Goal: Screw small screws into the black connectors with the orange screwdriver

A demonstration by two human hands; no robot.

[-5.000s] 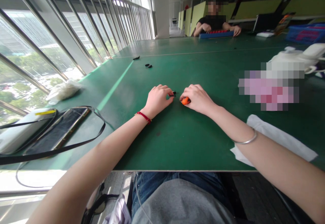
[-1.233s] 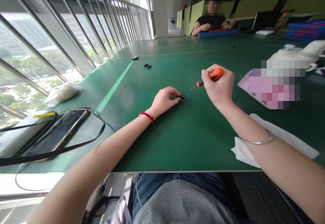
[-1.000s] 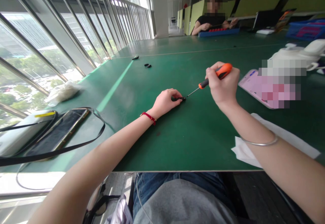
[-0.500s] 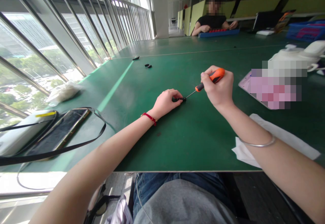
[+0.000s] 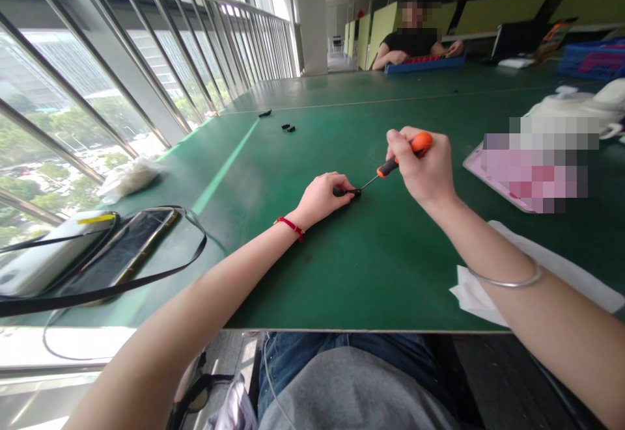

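- Left hand [image 5: 322,196]: fingers [image 5: 342,189] clenched on a small black plastic part [image 5: 356,191], which rests on the tabletop beneath them.
- Right hand [image 5: 422,170]: fingers [image 5: 398,150] grasping an orange-handled screwdriver [image 5: 418,144], its tip touching the black part.
- Green tabletop [image 5: 371,274]: small black pieces [image 5: 288,127] lie well beyond the black part; a phone [image 5: 117,254] lies to its left, near a glazed railing [image 5: 146,46].

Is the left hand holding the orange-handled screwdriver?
No, the right hand grips the orange-handled screwdriver, while the left hand holds a small black part on the green table.
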